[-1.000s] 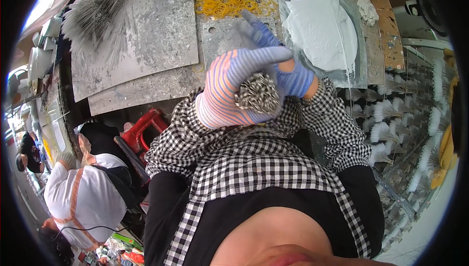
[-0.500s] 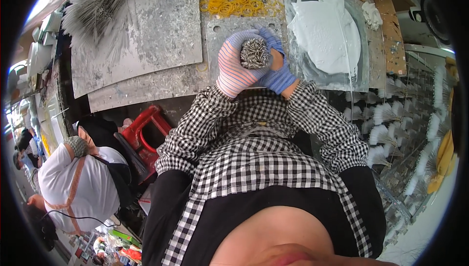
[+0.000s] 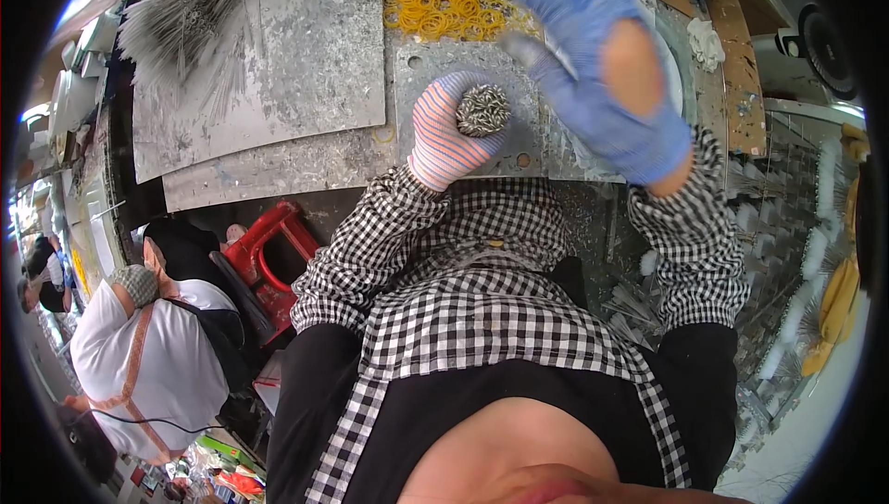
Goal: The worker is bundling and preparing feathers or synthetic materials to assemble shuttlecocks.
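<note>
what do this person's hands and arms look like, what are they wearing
The left hand wears a knit glove striped pink, white and blue. The right hand wears a blue glove worn through in patches. Both arms are in long black-and-white checked sleeves, over a black front.

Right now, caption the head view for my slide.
Left hand grips a bundle of metal pins; raised right hand hovers above.

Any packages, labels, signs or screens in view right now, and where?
No labels, signs or screens can be made out.
Colourful packages: lower left on the floor, beside the seated person in white; green, red and orange, shapes too small to tell.
</note>
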A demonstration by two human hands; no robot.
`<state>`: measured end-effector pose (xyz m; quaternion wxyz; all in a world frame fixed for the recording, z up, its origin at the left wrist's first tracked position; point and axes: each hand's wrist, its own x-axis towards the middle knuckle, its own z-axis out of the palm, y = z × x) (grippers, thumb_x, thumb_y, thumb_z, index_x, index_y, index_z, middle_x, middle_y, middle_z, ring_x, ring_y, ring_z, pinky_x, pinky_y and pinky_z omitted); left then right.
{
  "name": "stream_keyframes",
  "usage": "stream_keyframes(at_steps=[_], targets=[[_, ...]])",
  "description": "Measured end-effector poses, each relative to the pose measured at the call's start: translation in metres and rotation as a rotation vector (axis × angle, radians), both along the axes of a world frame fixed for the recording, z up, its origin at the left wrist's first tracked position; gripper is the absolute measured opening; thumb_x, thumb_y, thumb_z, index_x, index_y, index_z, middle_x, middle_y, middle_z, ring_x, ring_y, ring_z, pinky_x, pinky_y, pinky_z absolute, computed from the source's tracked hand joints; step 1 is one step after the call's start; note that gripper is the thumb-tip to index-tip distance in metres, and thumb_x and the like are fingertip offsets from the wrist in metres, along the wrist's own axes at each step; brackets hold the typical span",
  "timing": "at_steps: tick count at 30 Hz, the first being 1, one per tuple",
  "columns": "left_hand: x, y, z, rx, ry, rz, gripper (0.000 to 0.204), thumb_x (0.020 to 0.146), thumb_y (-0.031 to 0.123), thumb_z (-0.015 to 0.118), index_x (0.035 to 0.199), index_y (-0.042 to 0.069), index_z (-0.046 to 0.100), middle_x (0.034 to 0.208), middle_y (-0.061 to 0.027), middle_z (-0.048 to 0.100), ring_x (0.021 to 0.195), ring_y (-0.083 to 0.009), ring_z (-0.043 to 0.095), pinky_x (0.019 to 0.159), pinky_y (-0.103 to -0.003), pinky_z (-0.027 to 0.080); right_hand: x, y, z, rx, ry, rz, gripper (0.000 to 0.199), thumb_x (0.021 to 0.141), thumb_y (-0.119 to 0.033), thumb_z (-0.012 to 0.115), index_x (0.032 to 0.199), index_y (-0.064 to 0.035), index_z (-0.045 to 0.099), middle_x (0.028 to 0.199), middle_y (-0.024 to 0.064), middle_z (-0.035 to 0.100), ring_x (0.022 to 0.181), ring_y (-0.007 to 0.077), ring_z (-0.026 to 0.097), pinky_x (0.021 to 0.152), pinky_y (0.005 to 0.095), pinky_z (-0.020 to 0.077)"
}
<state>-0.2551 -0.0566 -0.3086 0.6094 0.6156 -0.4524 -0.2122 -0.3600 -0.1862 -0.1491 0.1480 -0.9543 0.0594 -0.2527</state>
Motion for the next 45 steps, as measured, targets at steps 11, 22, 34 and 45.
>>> stream_keyframes(at_steps=[11, 22, 34, 45], targets=[[-0.002, 0.004, 0.011, -0.185, -0.039, 0.034, 0.039, 0.068, 0.013, 0.086, 0.102, 0.007, 0.069, 0.095, -0.0114, 0.074, 0.088, -0.0269, 0.074, 0.08, -0.037, 0.059, 0.082, 0.054, -0.044, 0.321, 0.569, 0.442, 0.074, 0.087, -0.074, 0.059, 0.13, -0.0132, 0.065, 0.105, 0.0129, 0.069, 0.106, 0.0283, 0.065, 0.1, 0.0439, 0.0531], [0.013, 0.012, 0.046, -0.068, 0.056, -0.137, 0.026, 0.081, 0.0, 0.075, 0.105, 0.003, 0.066, 0.095, -0.0079, 0.072, 0.086, -0.014, 0.068, 0.081, -0.031, 0.057, 0.075, -0.019, -0.023, 0.502, 0.081, 0.082, 0.027, 0.097, -0.028, 0.07, 0.117, -0.0109, 0.073, 0.105, 0.0087, 0.074, 0.099, 0.0205, 0.071, 0.086, 0.0322, 0.0577], [0.008, 0.02, 0.03, -0.314, -0.195, -0.076, 0.032, 0.066, 0.002, 0.08, 0.093, 0.011, 0.065, 0.086, -0.0061, 0.069, 0.078, -0.0267, 0.069, 0.073, -0.037, 0.055, 0.091, -0.093, -0.149, -0.054, 0.289, -0.027, 0.023, 0.091, -0.026, 0.071, 0.111, -0.0152, 0.076, 0.098, 0.0072, 0.069, 0.099, 0.0279, 0.066, 0.088, 0.0419, 0.0531], [0.006, 0.03, -0.001, 0.011, -0.101, -0.038, 0.025, 0.073, -0.005, 0.075, 0.093, 0.006, 0.065, 0.091, -0.0091, 0.071, 0.087, -0.021, 0.071, 0.083, -0.032, 0.056, 0.08, -0.087, -0.137, 0.026, 0.196, -0.02, 0.022, 0.09, -0.024, 0.069, 0.107, -0.0105, 0.071, 0.104, 0.0126, 0.067, 0.098, 0.0302, 0.065, 0.088, 0.0396, 0.0532]])
